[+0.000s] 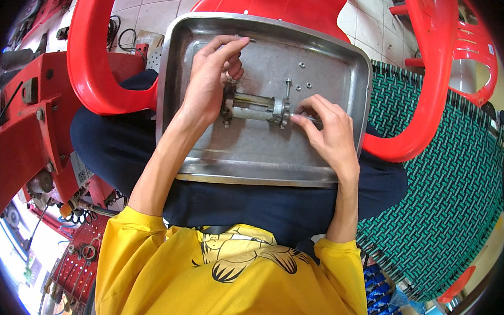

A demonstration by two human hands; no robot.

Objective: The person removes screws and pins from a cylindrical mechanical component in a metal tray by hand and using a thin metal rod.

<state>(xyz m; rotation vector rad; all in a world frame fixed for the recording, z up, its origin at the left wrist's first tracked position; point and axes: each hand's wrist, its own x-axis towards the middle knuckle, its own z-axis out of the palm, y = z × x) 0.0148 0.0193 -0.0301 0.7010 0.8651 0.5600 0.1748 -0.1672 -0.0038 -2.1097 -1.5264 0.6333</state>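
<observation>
A metal cylinder-shaped part (253, 107) with open slots along its body and flanged ends lies across the steel tray (257, 175). Beside its left end is my left hand (214, 70), fingers curled; a thin dark piece shows by the fingertip, but whether it is gripped is unclear. At the right flange, my right hand (328, 133) pinches thumb and index finger together, with a thin grey metal piece partly hidden between them. A bolt (288, 86) sticks out from the right flange toward the far side. Three small nuts, one of them a loose nut (302, 64), lie to its right.
The tray rests on my lap, against a red plastic chair (271, 1) whose arms curve round both sides. Red machinery (20, 122) stands at left, with a tool panel (78, 262) below. A green woven lounger (433, 184) is at right.
</observation>
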